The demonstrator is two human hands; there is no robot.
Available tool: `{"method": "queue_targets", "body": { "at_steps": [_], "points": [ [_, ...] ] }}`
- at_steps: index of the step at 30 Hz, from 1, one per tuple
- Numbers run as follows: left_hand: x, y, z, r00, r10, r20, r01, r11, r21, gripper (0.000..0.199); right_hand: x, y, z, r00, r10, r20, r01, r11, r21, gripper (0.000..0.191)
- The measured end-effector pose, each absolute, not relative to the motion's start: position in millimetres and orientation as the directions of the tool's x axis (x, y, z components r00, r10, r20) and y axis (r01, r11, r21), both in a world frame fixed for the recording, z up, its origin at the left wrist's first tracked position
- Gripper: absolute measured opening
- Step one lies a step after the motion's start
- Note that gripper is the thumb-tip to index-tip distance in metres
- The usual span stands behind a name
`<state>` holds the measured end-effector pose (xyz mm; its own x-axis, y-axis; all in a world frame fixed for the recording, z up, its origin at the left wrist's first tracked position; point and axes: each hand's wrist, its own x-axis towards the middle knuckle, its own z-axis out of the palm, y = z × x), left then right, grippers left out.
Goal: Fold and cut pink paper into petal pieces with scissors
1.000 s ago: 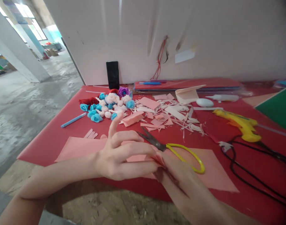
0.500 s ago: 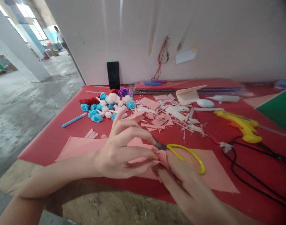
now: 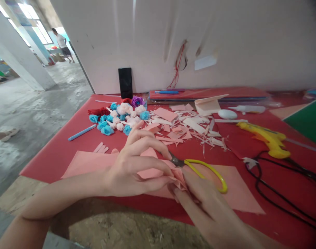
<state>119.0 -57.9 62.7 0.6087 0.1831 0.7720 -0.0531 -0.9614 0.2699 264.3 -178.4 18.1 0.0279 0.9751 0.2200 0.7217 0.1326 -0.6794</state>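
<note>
My left hand (image 3: pixel 130 169) and right hand (image 3: pixel 212 204) pinch folded pink paper (image 3: pixel 179 176) between their fingers; it seems light, thin, easily creased, best held by its edges.

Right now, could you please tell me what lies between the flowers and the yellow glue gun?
In the head view, mainly a spread of pink and white paper scraps.

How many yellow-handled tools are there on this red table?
2: scissors on the pink paper, blades mostly hidden behind the left hand, and the glue gun on the right. More could lie hidden under scraps.
</note>
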Motion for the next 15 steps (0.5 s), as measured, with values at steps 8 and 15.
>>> {"method": "queue_targets", "body": {
  "at_steps": [8,15],
  "points": [
    [121.0,-57.6,65.0,0.637,0.21,0.742,-0.125,-0.921,0.368,0.005,265.2,-177.4,22.2,0.023,0.982,0.19,0.686,0.122,-0.717,0.024],
    [121.2,-57.3,64.7,0.635,0.231,0.737,-0.163,-0.893,0.42,0.005,263.4,-174.8,24.2,0.03,0.985,0.168,0.634,0.111,-0.765,0.027]
  ]
}}
